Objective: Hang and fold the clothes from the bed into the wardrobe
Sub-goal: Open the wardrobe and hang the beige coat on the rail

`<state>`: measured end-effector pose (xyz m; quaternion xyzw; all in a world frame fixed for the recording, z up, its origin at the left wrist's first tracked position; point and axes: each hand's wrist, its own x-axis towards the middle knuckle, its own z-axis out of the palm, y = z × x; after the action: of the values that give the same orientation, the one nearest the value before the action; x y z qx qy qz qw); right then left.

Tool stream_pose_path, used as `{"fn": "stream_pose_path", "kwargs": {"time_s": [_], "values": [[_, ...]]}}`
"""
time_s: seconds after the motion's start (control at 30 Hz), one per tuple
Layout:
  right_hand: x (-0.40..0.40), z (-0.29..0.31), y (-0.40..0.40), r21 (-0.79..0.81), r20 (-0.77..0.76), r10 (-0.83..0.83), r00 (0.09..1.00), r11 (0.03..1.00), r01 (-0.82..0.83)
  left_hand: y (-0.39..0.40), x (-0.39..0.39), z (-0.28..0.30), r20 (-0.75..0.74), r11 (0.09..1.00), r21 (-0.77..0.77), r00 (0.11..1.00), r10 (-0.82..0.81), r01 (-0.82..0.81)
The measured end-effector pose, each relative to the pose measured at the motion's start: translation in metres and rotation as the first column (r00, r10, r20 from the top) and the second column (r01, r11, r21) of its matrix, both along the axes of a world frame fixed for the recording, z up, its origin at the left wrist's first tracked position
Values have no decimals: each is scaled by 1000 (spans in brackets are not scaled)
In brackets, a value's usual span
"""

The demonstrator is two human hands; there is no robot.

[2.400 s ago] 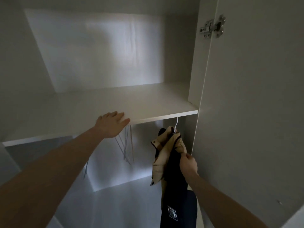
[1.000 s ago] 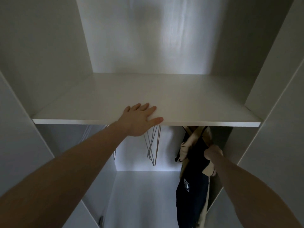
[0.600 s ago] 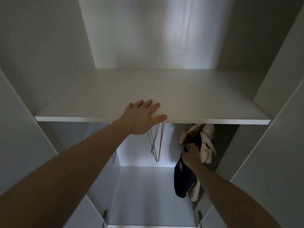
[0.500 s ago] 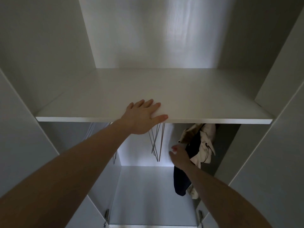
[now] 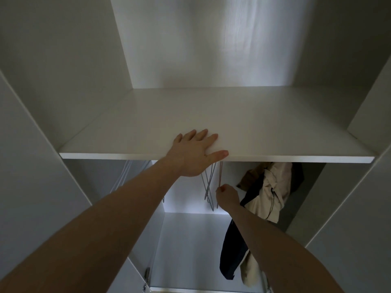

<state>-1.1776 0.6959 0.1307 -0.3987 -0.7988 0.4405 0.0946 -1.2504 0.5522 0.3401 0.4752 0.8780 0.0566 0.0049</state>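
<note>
While left hand (image 5: 193, 154) flat on shelf (image 5: 275, 132), right hand (image 5: 227, 196) pinches hanger (image 5: 220, 176).

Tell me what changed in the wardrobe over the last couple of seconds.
The right hand let go of the hung jacket and moved left to the empty hangers, where it now pinches a pinkish one. The jacket now hangs by itself under the shelf. The left hand stayed flat on the shelf edge.

One shelf (image 5: 254, 127), one hung garment (image 5: 273, 193), several empty hangers (image 5: 208, 187), two hands.
</note>
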Motion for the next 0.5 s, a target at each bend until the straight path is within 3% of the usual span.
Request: {"fn": "stream_pose_path", "kwargs": {"time_s": [0.23, 0.5], "values": [[19, -5, -12, -194, -237, -144, 961, 976, 98, -1, -2, -2, 5, 1000, 5, 1000, 6, -6], [63, 7, -7, -140, -270, -199, 942, 976, 166, 0, 0, -3, -2, 1000, 19, 1000, 17, -17]]}}
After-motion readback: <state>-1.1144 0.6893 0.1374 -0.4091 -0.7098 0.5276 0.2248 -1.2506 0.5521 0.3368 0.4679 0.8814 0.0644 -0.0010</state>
